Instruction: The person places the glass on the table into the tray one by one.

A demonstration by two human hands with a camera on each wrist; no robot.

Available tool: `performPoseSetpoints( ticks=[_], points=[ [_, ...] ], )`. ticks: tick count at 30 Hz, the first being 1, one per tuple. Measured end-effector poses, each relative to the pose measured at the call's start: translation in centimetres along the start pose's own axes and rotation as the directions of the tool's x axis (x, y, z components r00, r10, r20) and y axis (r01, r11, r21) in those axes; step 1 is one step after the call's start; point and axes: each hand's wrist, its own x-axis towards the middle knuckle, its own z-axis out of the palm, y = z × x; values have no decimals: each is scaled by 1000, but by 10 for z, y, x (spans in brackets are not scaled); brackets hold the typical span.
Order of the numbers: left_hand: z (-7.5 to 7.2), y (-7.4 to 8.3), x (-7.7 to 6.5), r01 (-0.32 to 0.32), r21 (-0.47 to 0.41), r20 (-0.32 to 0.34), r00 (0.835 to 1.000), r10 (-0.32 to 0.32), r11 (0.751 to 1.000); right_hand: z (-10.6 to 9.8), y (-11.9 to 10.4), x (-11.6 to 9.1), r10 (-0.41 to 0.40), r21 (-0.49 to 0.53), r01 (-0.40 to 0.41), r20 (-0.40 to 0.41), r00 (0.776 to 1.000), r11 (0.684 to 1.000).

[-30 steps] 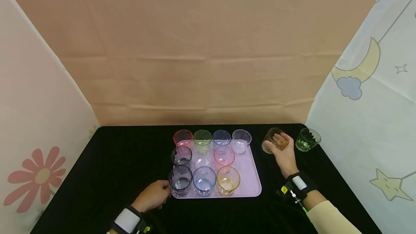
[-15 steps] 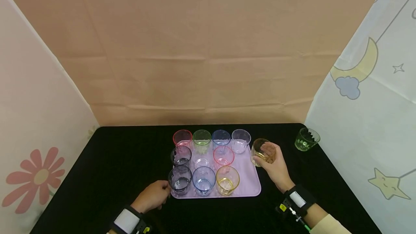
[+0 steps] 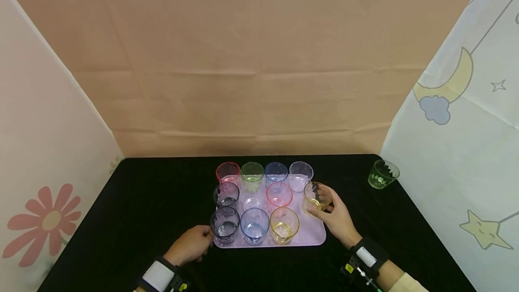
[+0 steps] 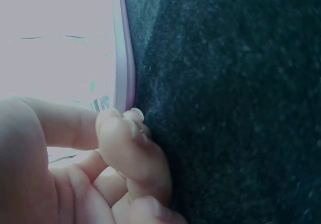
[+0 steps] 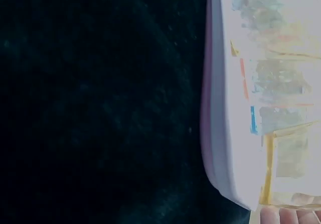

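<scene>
My right hand (image 3: 340,221) grips a yellow-tinted drinking glass (image 3: 311,202) from its right side, over the right part of the pink tray (image 3: 310,234). In the right wrist view the fingertips (image 5: 288,216) show at the bottom edge, under yellow-tinted glass. At the tray's front left corner, my left hand (image 3: 189,243) pinches the rim (image 4: 131,78) between thumb and curled fingers. Close beside that hand stands a grey glass (image 3: 225,229). A blue glass (image 3: 254,229) and another yellow glass (image 3: 284,229) continue the front row.
Along the tray's back stand red (image 3: 228,172), green (image 3: 252,172), blue (image 3: 276,172) and clear (image 3: 301,177) glasses. Its middle row has a dark glass (image 3: 226,197), a clear one (image 3: 252,203) and a pink-rimmed one (image 3: 279,197). A green glass (image 3: 383,175) stands at the black table's right edge.
My right hand has carried the yellow-tinted glass leftward and nearer, from the table right of the tray to over the tray's right side. My left hand has stayed at the tray corner.
</scene>
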Motion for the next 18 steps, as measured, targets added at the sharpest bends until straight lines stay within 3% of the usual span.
performPoseSetpoints(
  ticks=[7, 18],
  points=[
    [0, -2, 2, 8, 4, 10, 1000, -8, 1000, 6, 4, -1, 21, 7, -21, 47, 999, 1000],
    [-1, -2, 2, 8, -1, 27, 1000, -8, 1000, 13, 5, -1, 16, -49, -14, 41, 999, 999]
  ],
)
